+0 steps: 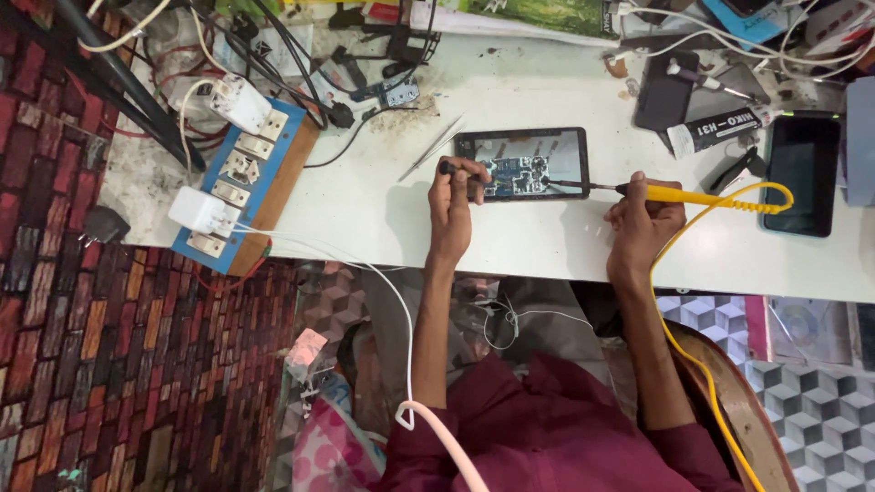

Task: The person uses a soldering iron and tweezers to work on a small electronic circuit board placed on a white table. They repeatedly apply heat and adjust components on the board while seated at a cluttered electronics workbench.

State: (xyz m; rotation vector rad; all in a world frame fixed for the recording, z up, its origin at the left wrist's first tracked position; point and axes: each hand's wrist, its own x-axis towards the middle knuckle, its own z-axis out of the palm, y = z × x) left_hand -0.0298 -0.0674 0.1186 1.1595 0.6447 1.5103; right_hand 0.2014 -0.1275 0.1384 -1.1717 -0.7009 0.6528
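- Opened phone (522,164) lies mid-counter (383,219), circuit board (516,173) exposed.
- Left hand (453,196) grips a dark tool (462,170) at the board's 9 o'clock.
- Right hand (644,219) clasps a yellow soldering iron (670,193), tip on board from 3 o'clock.
- Soldering looks underway; reassembly remains.

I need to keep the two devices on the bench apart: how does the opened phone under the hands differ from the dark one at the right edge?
The opened phone lies lengthwise across the view with its back off and a blue circuit board exposed; the dark phone lies the other way, closed, showing only a black face. The left hand and the yellow soldering iron in the right hand work on the opened phone; nothing touches the dark phone. Both lie flat on the white bench.
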